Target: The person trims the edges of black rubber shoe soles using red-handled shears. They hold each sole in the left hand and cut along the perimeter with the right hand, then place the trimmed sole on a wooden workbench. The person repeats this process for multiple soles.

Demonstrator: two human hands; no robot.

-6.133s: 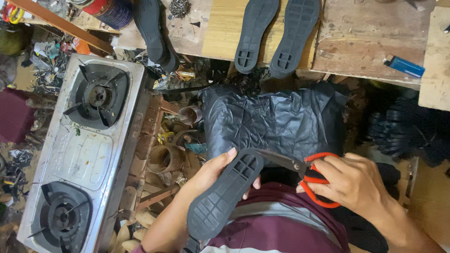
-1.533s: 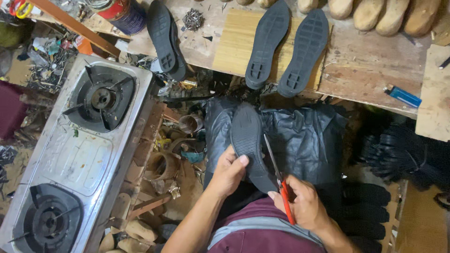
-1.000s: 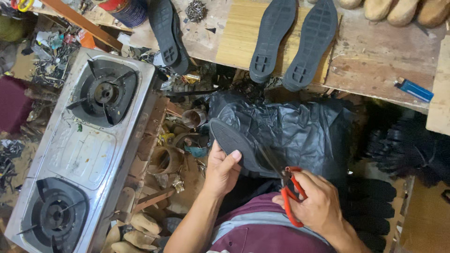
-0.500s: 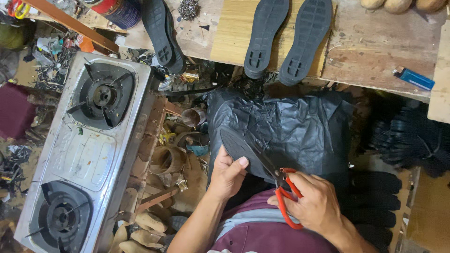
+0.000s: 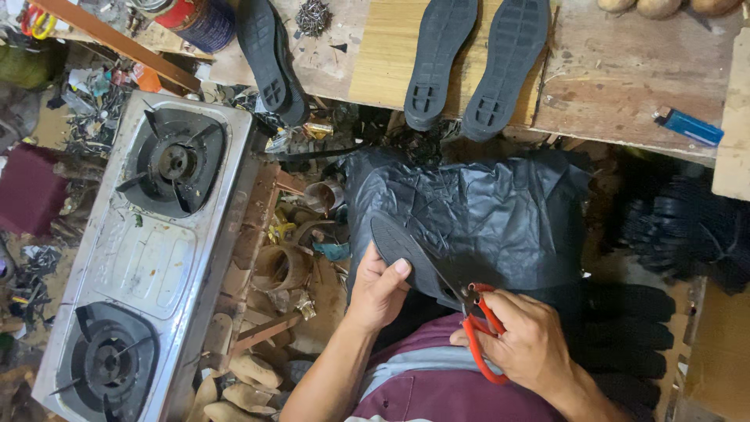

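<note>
My left hand [image 5: 377, 291] grips a black rubber shoe sole [image 5: 408, 256] held flat over my lap, thumb on top of it. My right hand [image 5: 525, 344] holds red-handled scissors [image 5: 479, 327] whose blades meet the sole's near edge. Both hands work above a black plastic sheet [image 5: 484, 211] draped in front of me. Two more black soles [image 5: 473, 66] lie tread-up on the wooden bench [image 5: 617, 70] ahead, and another sole [image 5: 270, 59] lies further left.
A steel two-burner gas stove [image 5: 148, 250] stands to my left. Scraps, tape rolls and wooden shoe lasts [image 5: 250, 383] litter the gap beside it. A blue lighter [image 5: 689, 126] lies on the bench at right, a red and blue can [image 5: 195, 19] at top left. Stacked black soles [image 5: 687, 234] sit at right.
The sole has been turned from upright to lying slanted in my left hand, and the scissors have moved along its edge toward my right. The view shifted slightly.
</note>
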